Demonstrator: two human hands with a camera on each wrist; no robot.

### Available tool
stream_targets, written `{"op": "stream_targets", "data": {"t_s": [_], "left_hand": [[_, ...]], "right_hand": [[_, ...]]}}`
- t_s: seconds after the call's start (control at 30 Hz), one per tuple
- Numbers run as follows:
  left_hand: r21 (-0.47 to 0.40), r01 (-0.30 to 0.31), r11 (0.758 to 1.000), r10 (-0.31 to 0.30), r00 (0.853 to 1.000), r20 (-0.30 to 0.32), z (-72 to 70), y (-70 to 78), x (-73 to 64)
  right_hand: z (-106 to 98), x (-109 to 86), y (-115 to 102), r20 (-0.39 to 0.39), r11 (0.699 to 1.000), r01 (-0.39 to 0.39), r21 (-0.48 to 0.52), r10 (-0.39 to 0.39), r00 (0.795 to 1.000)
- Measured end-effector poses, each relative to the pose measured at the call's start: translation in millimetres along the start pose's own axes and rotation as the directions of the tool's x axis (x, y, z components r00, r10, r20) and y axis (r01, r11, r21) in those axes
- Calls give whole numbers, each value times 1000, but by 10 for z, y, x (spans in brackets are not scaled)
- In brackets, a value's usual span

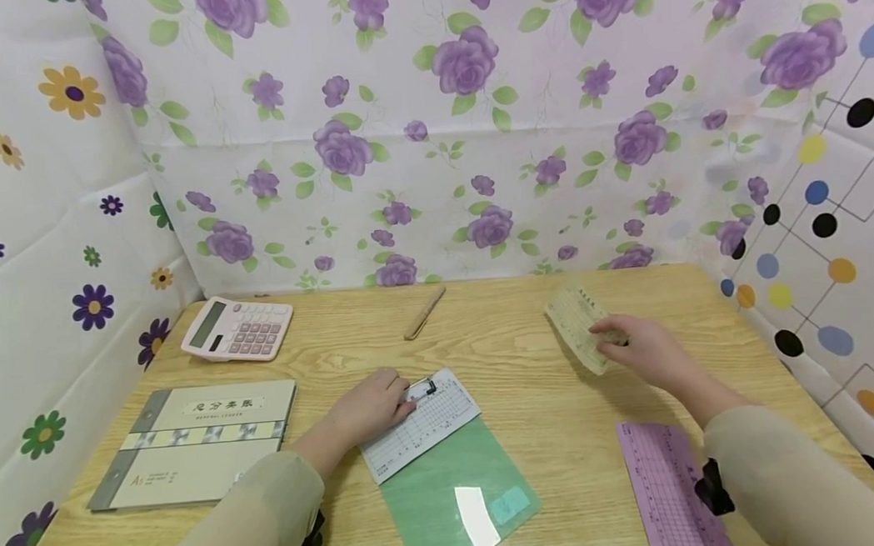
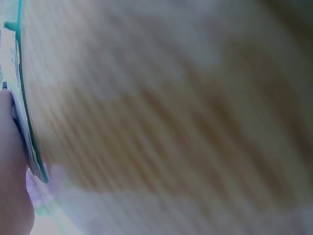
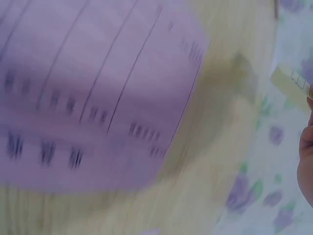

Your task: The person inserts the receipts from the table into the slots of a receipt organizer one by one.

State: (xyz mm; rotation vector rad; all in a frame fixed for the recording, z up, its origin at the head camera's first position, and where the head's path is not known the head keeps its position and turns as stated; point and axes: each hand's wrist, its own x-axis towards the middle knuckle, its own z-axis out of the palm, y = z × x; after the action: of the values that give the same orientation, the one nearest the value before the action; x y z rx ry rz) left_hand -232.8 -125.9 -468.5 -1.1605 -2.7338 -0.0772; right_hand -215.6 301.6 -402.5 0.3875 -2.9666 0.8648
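A green clipboard [image 1: 451, 506] lies on the table with white printed forms [image 1: 424, 428] at its clip end. My left hand [image 1: 370, 406] lies over that end, its thumb and fingers gripping at the metal clip [image 1: 420, 388]; the fingertips are partly hidden. The left wrist view has the hand at its left edge, against the clipboard's rim [image 2: 36, 156]. My right hand [image 1: 644, 348] pinches a pale yellow printed slip [image 1: 579, 327] by its right edge, lifted and tilted above the table. Below my right forearm lies a purple printed sheet [image 1: 663, 476], large in the right wrist view.
A ledger book [image 1: 207, 446] lies to the left, with a pink and white calculator [image 1: 248, 328] behind it. At the back middle lies a thin brown, pen-like object [image 1: 424, 311]. Patterned cloth [image 1: 429, 140] stands behind the wooden table [image 1: 512, 402] and at both sides.
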Motion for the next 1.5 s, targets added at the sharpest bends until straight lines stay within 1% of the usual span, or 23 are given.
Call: {"op": "stream_targets", "data": {"t_s": [0.07, 0.2, 0.3, 0.43, 0.53, 0.7, 0.8, 0.97, 1.07, 1.13, 1.37, 1.4, 1.47, 1.5], "left_hand": [[1, -6, 1000, 6, 1000, -5, 0, -2, -1], [0, -20, 1000, 20, 1000, -11, -5, -2, -7], [0, -19, 1000, 19, 1000, -10, -8, 0, -10], [1, -8, 1000, 8, 1000, 0, -12, 0, -6], [-3, 2, 1000, -2, 1000, 9, -14, -3, 2], [-3, 4, 1000, -4, 1000, 15, -21, -6, 12], [0, -4, 1000, 4, 1000, 7, -26, -5, 10], [-7, -24, 1000, 24, 1000, -19, -9, -14, 1], [3, -31, 1000, 31, 999, -29, 9, -21, -5], [6, -32, 999, 32, 999, -27, 19, -22, -7], [5, 5, 1000, -5, 1000, 24, -12, 5, -1], [9, 5, 1000, -5, 1000, 24, -16, 7, 0], [13, 4, 1000, -4, 1000, 22, -21, 10, 3], [12, 3, 1000, -3, 1000, 19, -23, 12, 4]], "right_hand": [[50, 12, -119, 14, 1000, 31, 3, -31, 999], [144, -5, -378, 85, 996, 76, 44, -79, 993], [188, -36, -569, 145, 990, 93, 106, -108, 983], [219, -71, -783, 195, 976, 123, 181, -158, 968], [219, -84, -913, 205, 967, 150, 206, -193, 960], [192, -100, -1091, 202, 958, 174, 229, -221, 954], [200, -114, -1163, 232, 951, 178, 254, -238, 943], [297, -131, -1179, 317, 945, 180, 274, -265, 910], [385, -132, -1129, 378, 951, 156, 266, -252, 891], [443, -128, -1089, 414, 956, 147, 254, -245, 877], [587, -63, -936, 511, 957, 130, 259, -250, 823], [595, -43, -914, 521, 958, 123, 260, -247, 817], [599, 2, -872, 533, 959, 101, 265, -233, 813], [601, 24, -852, 543, 958, 76, 276, -220, 810]]}}
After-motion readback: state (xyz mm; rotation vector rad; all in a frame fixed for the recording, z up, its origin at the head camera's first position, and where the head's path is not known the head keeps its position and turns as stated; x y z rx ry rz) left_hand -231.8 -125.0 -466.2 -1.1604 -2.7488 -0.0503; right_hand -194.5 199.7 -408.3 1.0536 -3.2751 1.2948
